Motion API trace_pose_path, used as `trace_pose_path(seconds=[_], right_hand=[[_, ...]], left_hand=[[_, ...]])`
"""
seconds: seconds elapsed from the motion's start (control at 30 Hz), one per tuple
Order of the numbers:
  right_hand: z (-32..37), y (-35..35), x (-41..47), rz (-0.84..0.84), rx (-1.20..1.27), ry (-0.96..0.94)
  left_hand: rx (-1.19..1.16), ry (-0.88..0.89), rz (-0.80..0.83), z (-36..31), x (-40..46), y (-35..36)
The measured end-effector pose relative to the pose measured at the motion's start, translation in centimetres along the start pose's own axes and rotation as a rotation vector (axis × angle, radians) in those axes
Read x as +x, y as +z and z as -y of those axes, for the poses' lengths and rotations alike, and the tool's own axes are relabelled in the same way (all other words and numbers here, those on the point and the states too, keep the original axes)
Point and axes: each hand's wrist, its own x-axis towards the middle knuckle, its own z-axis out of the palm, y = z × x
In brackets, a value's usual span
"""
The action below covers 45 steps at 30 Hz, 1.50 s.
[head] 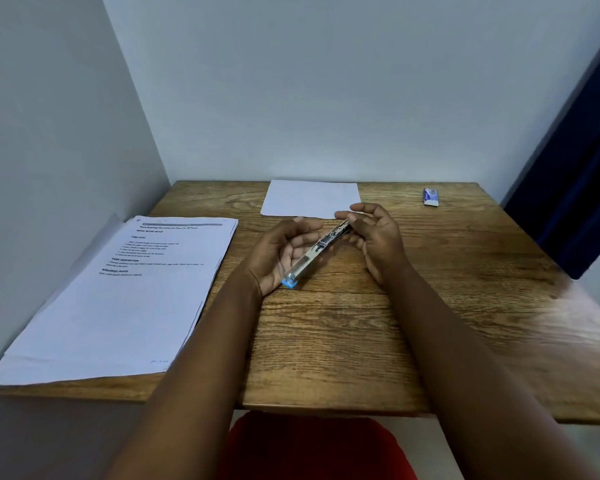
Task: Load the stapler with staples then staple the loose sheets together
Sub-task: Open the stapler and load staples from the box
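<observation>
Stapler (317, 251) held above table (413, 323) centre, both hands. Left hand (278, 252) cradles blue-tipped near end, palm up; right hand (374, 233) pinches far end. Loose sheets (125, 299) lie left; staple box (430, 197) far right.

A wooden worktop (378, 323) with a strong brown grain fills the middle, pushed into a corner. A plain pale grey-blue wall (326, 81) runs along its far edge and a second such wall (42, 133) along its left. At far right hangs a dark blue curtain (575, 161). The light is soft and even.
</observation>
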Motion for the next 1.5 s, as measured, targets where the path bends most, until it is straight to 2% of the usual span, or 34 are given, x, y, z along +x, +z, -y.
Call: trace_pose_path(seconds=[0.2, 0.4, 0.57, 1.37, 1.5], right_hand=[[0.2, 0.3, -0.5, 0.101, -0.077, -0.006], [0.4, 0.5, -0.8, 0.121, -0.123, 0.015], [0.2, 0.3, -0.8, 0.119, -0.144, 0.014], [-0.7, 0.3, -0.4, 0.083, -0.307, 0.007], [-0.9, 0.4, -0.4, 0.067, -0.329, 0.011]], left_hand=[[0.222, -0.171, 0.032, -0.4, 1.1, 0.2], [0.502, -0.29, -0.072, -0.9, 2.4, 2.3], [0.484, -0.275, -0.155, -0.7, 2.7, 2.7], [0.488, -0.185, -0.145, 0.2, 2.1, 2.2], [0.508, -0.097, -0.17, 0.7, 2.0, 2.5]])
